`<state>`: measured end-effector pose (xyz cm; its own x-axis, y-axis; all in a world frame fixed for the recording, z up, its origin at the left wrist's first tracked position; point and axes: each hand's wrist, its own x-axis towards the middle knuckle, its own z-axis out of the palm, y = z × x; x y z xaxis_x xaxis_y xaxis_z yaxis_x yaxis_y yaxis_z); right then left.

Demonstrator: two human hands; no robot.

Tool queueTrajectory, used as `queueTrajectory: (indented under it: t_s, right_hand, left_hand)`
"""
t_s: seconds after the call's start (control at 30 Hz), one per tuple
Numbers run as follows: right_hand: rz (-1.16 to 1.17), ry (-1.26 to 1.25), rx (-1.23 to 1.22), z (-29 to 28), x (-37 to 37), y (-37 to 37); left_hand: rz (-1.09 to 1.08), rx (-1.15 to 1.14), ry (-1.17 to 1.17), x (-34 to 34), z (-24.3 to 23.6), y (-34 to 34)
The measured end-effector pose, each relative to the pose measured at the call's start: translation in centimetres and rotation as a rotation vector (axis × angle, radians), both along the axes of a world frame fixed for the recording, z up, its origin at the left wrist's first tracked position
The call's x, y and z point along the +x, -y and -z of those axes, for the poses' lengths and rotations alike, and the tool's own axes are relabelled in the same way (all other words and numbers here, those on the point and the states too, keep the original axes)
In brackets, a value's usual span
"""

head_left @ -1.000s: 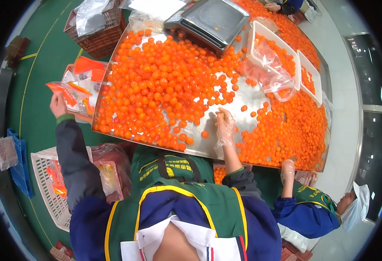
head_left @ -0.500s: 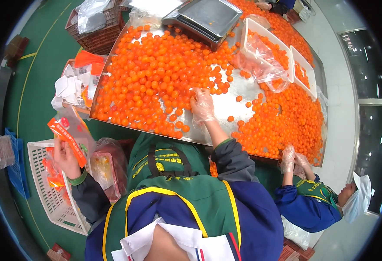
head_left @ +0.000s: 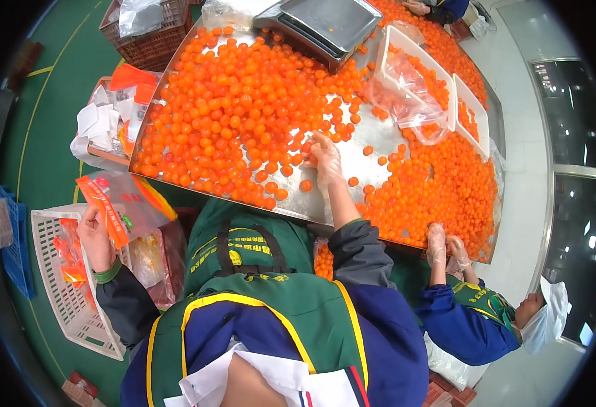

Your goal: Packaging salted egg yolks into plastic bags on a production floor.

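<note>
My left hand (head_left: 96, 242), bare, pinches the edge of a clear and orange plastic bag (head_left: 142, 201) over a white crate. The bag looks flat, with nothing seen in it. My right hand (head_left: 325, 159), in a thin clear glove, is over the metal table (head_left: 298, 198). Its fingers curl together at the edge of a big heap of small, shiny orange balls (head_left: 223, 112). Orange shows at the fingertips, but what they hold is hard to make out. A few loose balls lie on bare metal beside this hand.
A weighing scale (head_left: 330, 26) stands at the table's far side. White tubs (head_left: 471, 115) of orange balls and a clear bag are to the right. A co-worker's gloved hands (head_left: 440, 245) work at the right edge. A white crate (head_left: 74, 308) is below my left hand.
The bag in my left hand has swung to the right and now spreads out flatter. My right hand stays at the heap's edge, its fingers slightly turned. The whole view has shifted a little.
</note>
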<state>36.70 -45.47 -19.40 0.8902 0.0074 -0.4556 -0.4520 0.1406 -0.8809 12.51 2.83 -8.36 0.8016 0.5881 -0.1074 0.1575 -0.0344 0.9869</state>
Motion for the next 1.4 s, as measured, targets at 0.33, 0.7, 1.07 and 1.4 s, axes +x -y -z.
queueTrajectory:
  t_s: [0.33,0.7,1.07,1.4]
  right_hand:
    - [-0.121,0.198,-0.61,0.7,-1.6,3.9]
    - [-0.583,0.159,-1.046,-1.2,-0.3,-1.8]
    - [-0.213,-0.185,0.271,-1.0,-3.9,-1.4]
    - [-0.003,-0.198,0.699,-3.6,-5.4,-2.6]
  left_hand:
    - [-0.037,0.051,0.041,-0.3,0.5,-2.2]
    - [0.045,-0.061,-0.022,1.6,-1.1,1.7]
    - [0.004,-0.159,0.014,-1.4,0.6,3.4]
    - [0.076,-0.095,-0.026,0.5,1.9,4.0]
